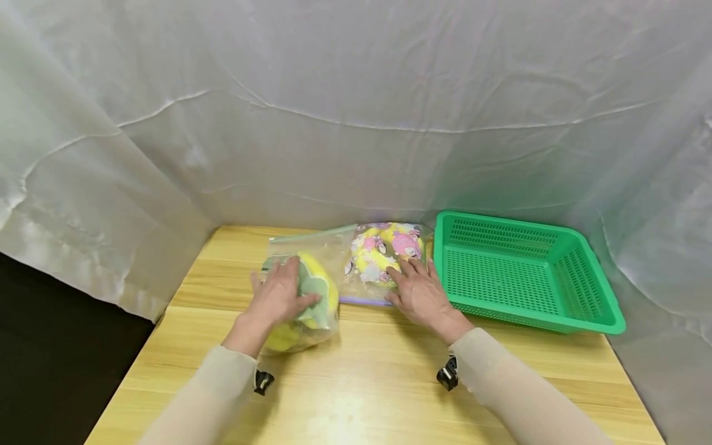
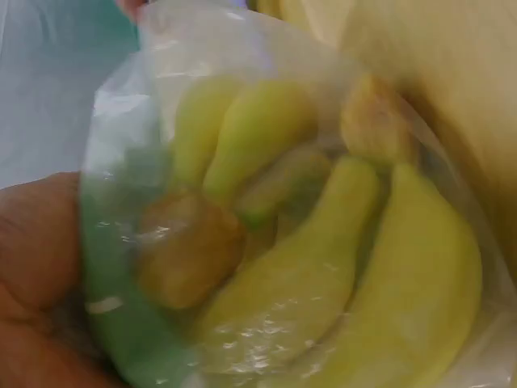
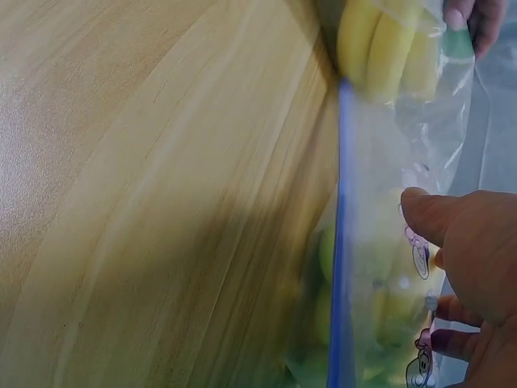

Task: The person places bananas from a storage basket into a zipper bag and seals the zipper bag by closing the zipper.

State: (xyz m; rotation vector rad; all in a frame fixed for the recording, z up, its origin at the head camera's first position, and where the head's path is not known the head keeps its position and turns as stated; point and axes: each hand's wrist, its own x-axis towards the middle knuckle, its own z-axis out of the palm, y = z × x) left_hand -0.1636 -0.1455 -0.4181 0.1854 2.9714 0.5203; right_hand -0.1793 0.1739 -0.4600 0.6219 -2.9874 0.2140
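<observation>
Under my left hand [image 1: 278, 293] lies a clear plastic bag [image 1: 328, 337] with a green printed panel and yellow bananas [image 2: 420, 283] inside. The palm and spread fingers rest over the green panel; the hand is slightly blurred. A brown rounded piece [image 2: 190, 250] also shows through the film in the left wrist view. To its right, a zip bag [image 1: 384, 247] printed with pink cartoon figures holds yellow contents. Its blue-purple zip strip [image 3: 343, 218] runs along the near edge. My right hand [image 1: 419, 293] touches this bag's right side with fingers apart; their tips are partly hidden in the right wrist view.
A green plastic basket [image 1: 589, 321] with perforated walls stands right of the bags, close to my right hand. Grey-white fabric [image 1: 356, 161] hangs behind and beside the wooden table [image 1: 356, 395]. Past the table's left edge is a dark area [image 1: 61, 352].
</observation>
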